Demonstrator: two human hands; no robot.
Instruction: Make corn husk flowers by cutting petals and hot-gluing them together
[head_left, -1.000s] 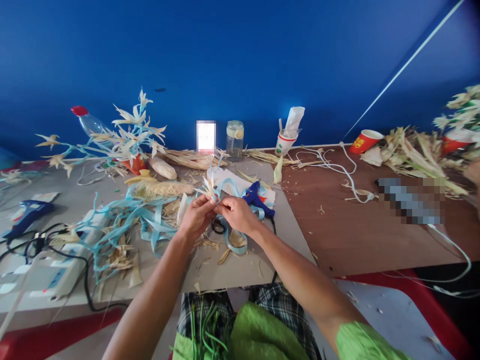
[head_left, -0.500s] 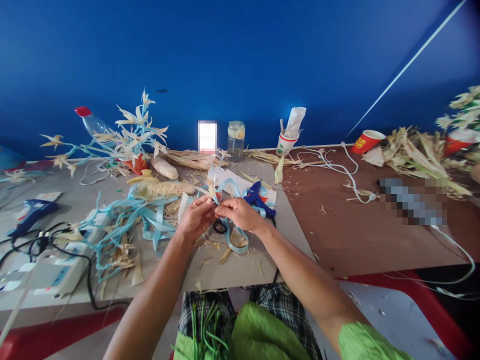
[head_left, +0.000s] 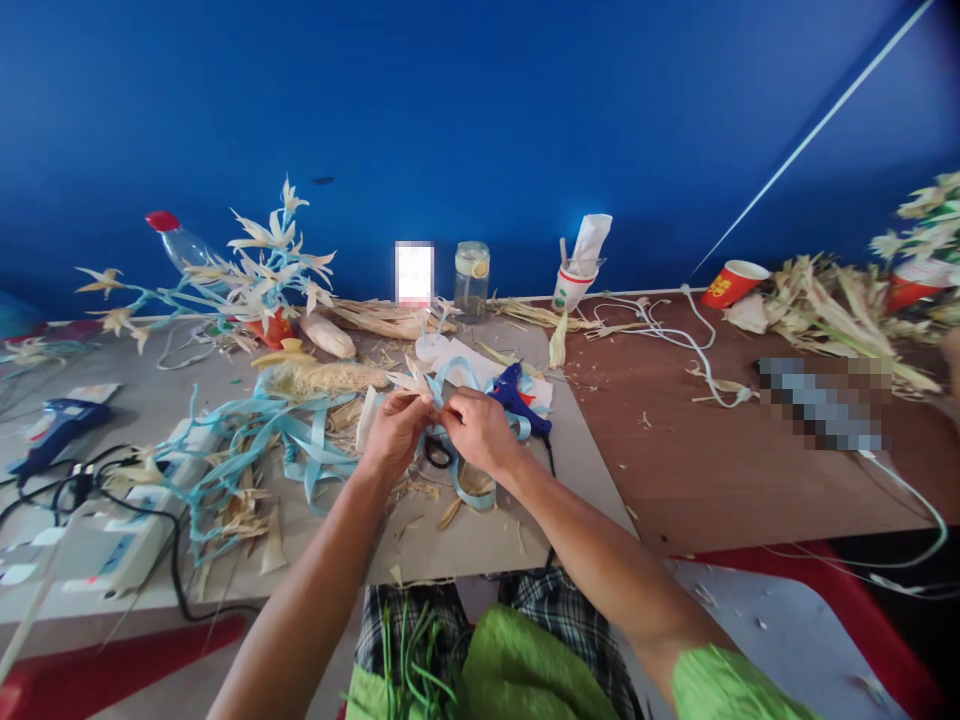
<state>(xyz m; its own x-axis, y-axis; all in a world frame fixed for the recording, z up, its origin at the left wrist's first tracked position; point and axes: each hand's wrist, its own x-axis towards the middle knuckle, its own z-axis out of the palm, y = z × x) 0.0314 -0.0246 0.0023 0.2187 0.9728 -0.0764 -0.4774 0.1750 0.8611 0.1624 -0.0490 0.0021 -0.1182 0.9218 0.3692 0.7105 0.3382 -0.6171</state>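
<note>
My left hand (head_left: 396, 432) pinches a pale corn-husk flower (head_left: 409, 380), its petals pointing up and away from me. Close against it, my right hand (head_left: 481, 428) has its fingers closed at the flower's base on a light-blue ribbon (head_left: 474, 498), which loops out behind and below that hand. The fingertips hide the spot where ribbon and flower meet. Under the hands lies the black handle of scissors (head_left: 437, 453). A blue glue gun (head_left: 517, 402) rests just right of my right hand, on white paper.
Blue-wrapped stems (head_left: 247, 460) and husk scraps spread to my left, beside a power strip (head_left: 135, 550) and a second glue gun (head_left: 60, 430). At the back stand a husk-flower arrangement (head_left: 274, 250), a jar (head_left: 472, 280) and a white cup (head_left: 574, 290). A red cup (head_left: 731, 285) is farther right.
The flower in my fingers has tilted from upright to the left and sits lower. My right hand has turned, its knuckles now higher and more over the ribbon.
</note>
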